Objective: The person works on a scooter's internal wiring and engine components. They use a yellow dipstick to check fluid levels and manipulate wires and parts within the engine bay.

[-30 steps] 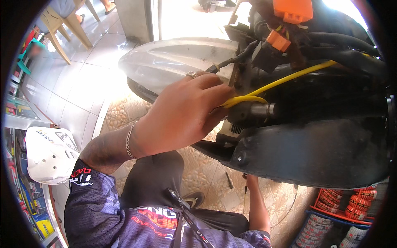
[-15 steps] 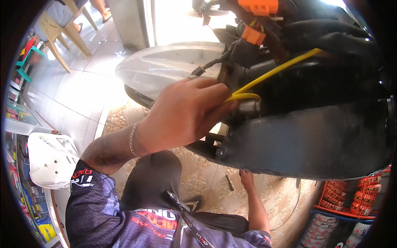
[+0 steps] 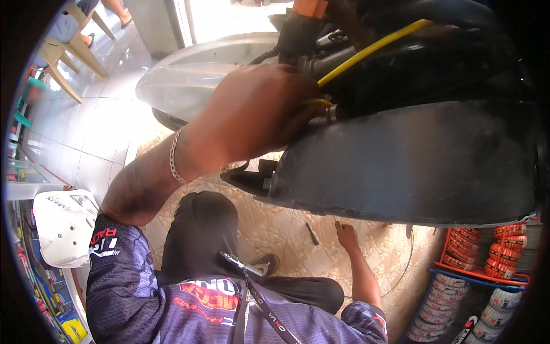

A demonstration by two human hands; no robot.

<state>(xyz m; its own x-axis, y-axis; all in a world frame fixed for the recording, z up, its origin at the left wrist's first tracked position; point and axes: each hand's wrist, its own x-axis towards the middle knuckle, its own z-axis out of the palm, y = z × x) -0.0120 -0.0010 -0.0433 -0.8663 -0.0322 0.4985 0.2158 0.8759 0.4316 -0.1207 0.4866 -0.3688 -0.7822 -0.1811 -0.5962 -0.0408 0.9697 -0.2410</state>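
My left hand (image 3: pixel 252 114), with a bracelet at its wrist, is closed on a yellow cable (image 3: pixel 375 51) at the front of a partly stripped motorcycle. The cable runs up to the right from my fingers, and a short bend of it shows below them, beside a metal fitting (image 3: pixel 331 113). My fingertips are partly hidden and blurred. Below lies a large dark body panel (image 3: pixel 401 166). My right hand (image 3: pixel 346 235) is low, under that panel's lower edge, with its fingers curled; whatever it grips is too small to make out.
A clear cover (image 3: pixel 195 69) and an orange connector (image 3: pixel 310 8) are beside my left hand. A small dark rod (image 3: pixel 311 234) lies on the floor. A white plastic part (image 3: pixel 66 229) stands left; racks of wrapped tyres (image 3: pixel 458 252) stand right. Chairs (image 3: pixel 86 54) are at the far left.
The view has shifted, so the motorcycle sits higher and further left. My left hand has moved in closer around the cable, and less of the lower cable bend shows. My right hand stays low.
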